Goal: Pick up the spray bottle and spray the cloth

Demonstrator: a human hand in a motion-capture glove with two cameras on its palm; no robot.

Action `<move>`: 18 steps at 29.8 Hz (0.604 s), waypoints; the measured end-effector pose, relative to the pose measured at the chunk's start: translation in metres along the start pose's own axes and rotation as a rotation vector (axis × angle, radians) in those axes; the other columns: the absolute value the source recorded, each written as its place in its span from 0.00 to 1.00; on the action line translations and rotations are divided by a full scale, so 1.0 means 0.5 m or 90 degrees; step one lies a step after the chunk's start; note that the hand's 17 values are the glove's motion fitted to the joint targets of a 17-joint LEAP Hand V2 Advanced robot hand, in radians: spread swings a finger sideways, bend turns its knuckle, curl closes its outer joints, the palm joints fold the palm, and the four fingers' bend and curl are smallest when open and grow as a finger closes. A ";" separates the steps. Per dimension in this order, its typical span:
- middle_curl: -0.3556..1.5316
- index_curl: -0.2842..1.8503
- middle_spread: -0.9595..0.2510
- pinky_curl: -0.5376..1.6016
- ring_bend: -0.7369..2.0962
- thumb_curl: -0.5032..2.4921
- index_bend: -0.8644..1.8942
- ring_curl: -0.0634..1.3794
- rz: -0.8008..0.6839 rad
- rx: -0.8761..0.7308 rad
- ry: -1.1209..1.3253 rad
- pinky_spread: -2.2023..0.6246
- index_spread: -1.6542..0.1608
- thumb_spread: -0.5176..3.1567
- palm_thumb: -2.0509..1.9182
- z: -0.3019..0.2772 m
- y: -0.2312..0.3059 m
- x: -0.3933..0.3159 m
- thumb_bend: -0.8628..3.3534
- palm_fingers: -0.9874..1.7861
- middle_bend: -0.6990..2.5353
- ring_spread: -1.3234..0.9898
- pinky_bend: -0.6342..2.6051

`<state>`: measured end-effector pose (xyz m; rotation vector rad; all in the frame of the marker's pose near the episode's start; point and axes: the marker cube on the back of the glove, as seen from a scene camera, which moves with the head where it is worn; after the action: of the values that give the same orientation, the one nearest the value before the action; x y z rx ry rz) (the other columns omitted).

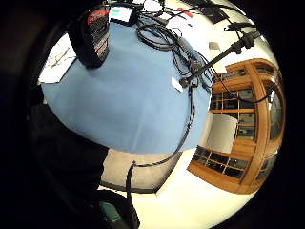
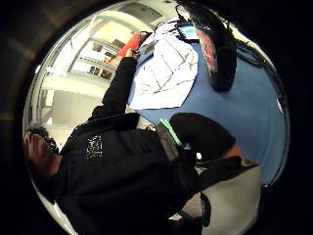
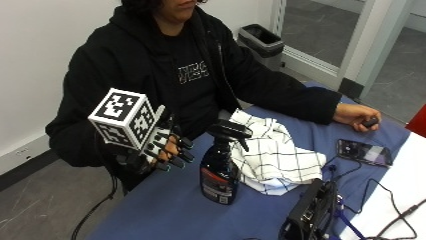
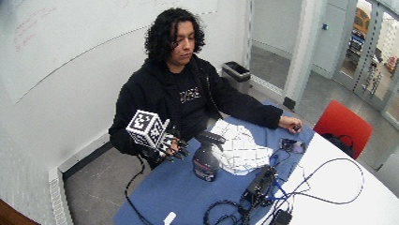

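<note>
Risk ahead: my gloved right hand (image 3: 163, 150), fingers relaxed and apart, could topple the tall dark plastic spray bottle (image 3: 220, 167) at frame centre onto the white checked cloth (image 3: 273, 155)

One spray bottle (image 3: 220, 170), one checked cloth (image 3: 273, 155), one phone (image 3: 363, 151) and one red chair (image 4: 340, 123).

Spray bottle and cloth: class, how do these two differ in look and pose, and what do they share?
The spray bottle is dark and glossy with a red label; the cloth is white with a thin dark check. The spray bottle stands upright; the cloth lies crumpled in a low heap. Both rest on the blue table cover, side by side, and the gloved right hand holds neither.
</note>
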<state>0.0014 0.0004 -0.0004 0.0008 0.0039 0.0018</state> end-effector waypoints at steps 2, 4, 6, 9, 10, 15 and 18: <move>0.23 0.16 0.79 0.29 0.38 0.19 0.36 0.09 0.003 0.002 0.000 0.81 0.82 0.28 0.60 0.000 0.001 0.001 0.25 0.48 0.31 0.57 0.28; 0.24 0.17 0.79 0.30 0.38 0.20 0.36 0.11 0.008 0.005 0.000 0.82 0.81 0.31 0.61 0.000 0.001 0.001 0.26 0.47 0.31 0.57 0.28; 0.25 0.18 0.79 0.31 0.39 0.20 0.36 0.13 0.010 0.008 -0.001 0.83 0.79 0.34 0.61 -0.001 0.000 0.003 0.25 0.47 0.31 0.57 0.28; 0.27 0.19 0.79 0.32 0.40 0.21 0.36 0.15 0.010 0.007 -0.005 0.83 0.78 0.37 0.62 -0.002 -0.004 0.008 0.25 0.47 0.31 0.58 0.28; 0.27 0.19 0.79 0.33 0.40 0.21 0.36 0.15 0.010 0.007 -0.007 0.84 0.78 0.38 0.62 -0.003 -0.007 0.010 0.25 0.47 0.31 0.58 0.28; 0.29 0.20 0.79 0.34 0.40 0.22 0.36 0.17 0.028 0.036 -0.025 0.84 0.77 0.41 0.62 0.007 -0.058 0.007 0.25 0.46 0.31 0.58 0.28; 0.30 0.21 0.79 0.35 0.40 0.22 0.36 0.18 0.036 0.061 -0.055 0.84 0.76 0.43 0.63 0.014 -0.095 0.008 0.24 0.47 0.31 0.58 0.29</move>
<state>0.0054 -0.0471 0.0068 0.0975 -0.0819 0.0586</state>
